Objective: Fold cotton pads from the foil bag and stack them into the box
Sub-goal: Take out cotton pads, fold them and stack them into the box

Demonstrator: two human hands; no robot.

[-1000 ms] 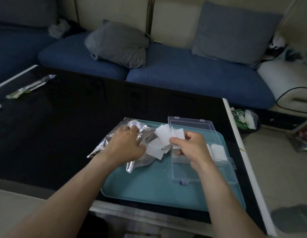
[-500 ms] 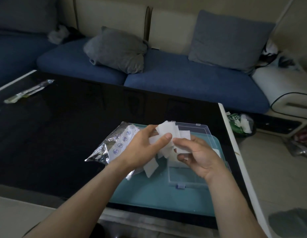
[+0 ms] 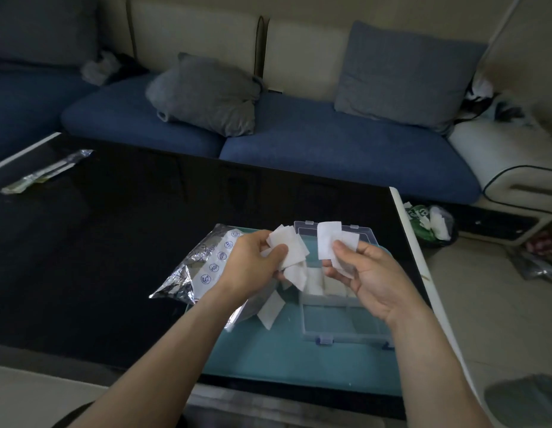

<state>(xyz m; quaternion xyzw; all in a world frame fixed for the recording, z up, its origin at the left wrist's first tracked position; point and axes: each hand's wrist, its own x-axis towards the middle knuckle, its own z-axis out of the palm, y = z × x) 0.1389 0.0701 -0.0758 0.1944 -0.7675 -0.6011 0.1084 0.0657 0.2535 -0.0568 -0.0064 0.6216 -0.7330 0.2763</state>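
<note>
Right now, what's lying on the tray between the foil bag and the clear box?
In the head view, one loose cotton pad lies on the teal tray, between the foil bag and the clear box, below the left hand.

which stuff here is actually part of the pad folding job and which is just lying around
Part of the job:
left hand holding a bunch of cotton pads
right hand pinching two pads
foil bag
clear box, lid open
teal tray under them

Just lying about:
long wrapper on the black table
grey cushion on the sofa
green bag on the floor
</note>
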